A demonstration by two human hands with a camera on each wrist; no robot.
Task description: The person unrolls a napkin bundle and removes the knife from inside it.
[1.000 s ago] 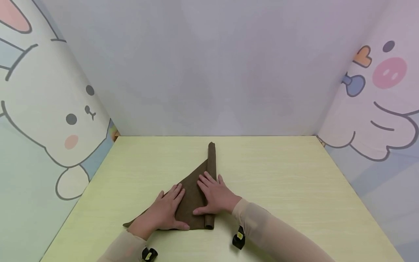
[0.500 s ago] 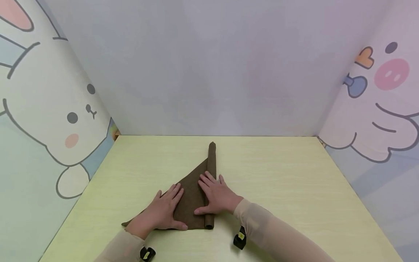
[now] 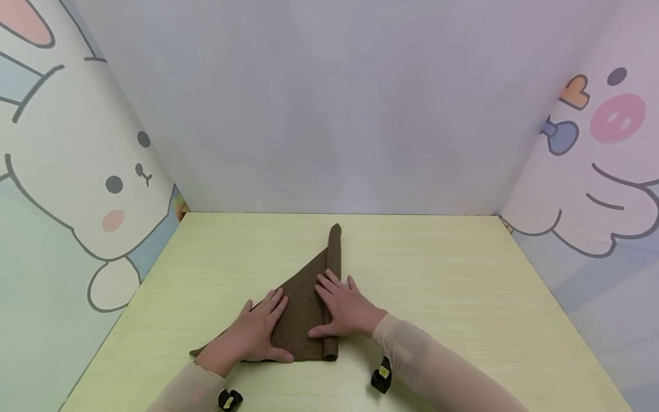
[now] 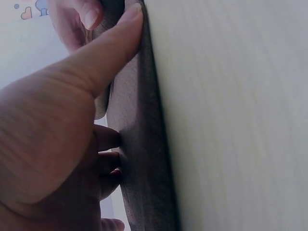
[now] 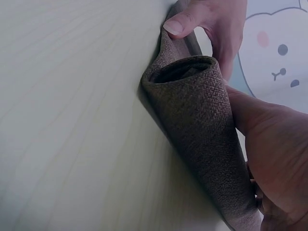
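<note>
A brown cloth (image 3: pixel 297 327) is spread on the pale, faintly streaked table (image 3: pixel 453 286), between six and seven o'clock from the head view's centre. Its flat part is triangular, with a thin tip pointed to eight o'clock; along the three o'clock side the fabric is wound into a long, slim tube (image 3: pixel 335 246), set from six to twelve. The flat part is pressed at eight o'clock by the left hand (image 3: pixel 257 333), its fingers extended. The tube is crossed from four o'clock by the right hand (image 3: pixel 347 309), its fingers spread onto the flat fabric. The hands are held apart. A coarse woven grain is revealed by the right wrist view, where darker fabric is seen inside the tube's oval mouth; from the head only a small dark ring is shown. By the left wrist view, the left thumb is shown at the cloth's edge.
</note>
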